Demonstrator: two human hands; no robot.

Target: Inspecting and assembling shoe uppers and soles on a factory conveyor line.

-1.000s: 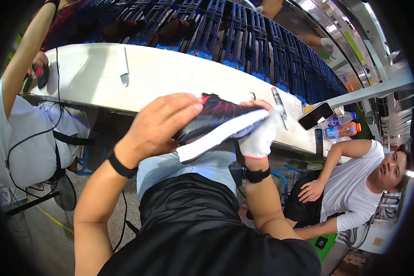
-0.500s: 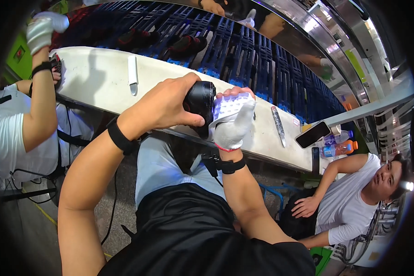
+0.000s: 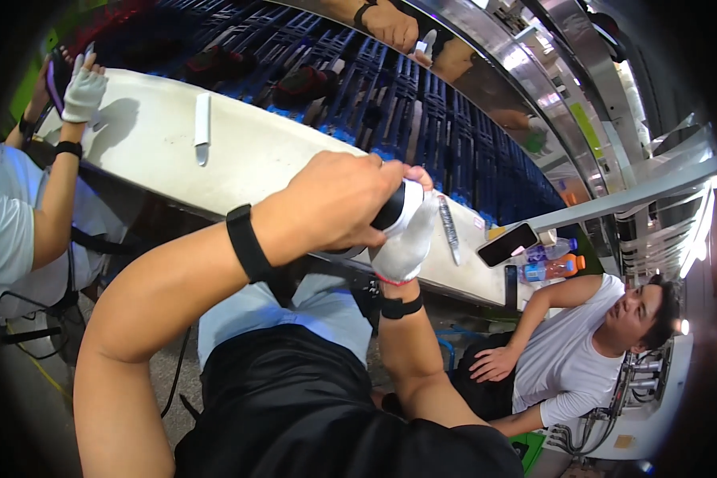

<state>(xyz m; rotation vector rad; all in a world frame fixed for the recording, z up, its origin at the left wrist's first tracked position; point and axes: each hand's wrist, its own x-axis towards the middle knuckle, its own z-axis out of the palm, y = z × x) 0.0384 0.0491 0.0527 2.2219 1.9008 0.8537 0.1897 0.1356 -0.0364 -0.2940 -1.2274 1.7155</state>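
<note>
Above the near edge of the pale work surface [image 3: 239,169], my two hands meet around a dark round object [image 3: 389,212]; its exact kind cannot be made out. My bare left hand [image 3: 331,201], with a black band at the wrist, is closed over it from the left, hiding most of it. My right hand [image 3: 406,239], in a white fingerless glove with a red hem, closes on it from the other side, fingertips showing at the top. A white band lies between the dark part and the glove; whether it belongs to the object or the glove cannot be told.
On the surface lie a white-handled blade tool [image 3: 203,131], a slim patterned-handled tool [image 3: 449,229], a phone [image 3: 507,244] and two bottles [image 3: 554,268]. Blue slatted machinery [image 3: 414,119] runs behind. One co-worker's gloved hand [image 3: 84,92] is at far left; another person [image 3: 570,342] sits right.
My left hand has moved up and over the dark object, covering more of it. The object has turned between my hands. The left co-worker's gloved hand has come lower.
</note>
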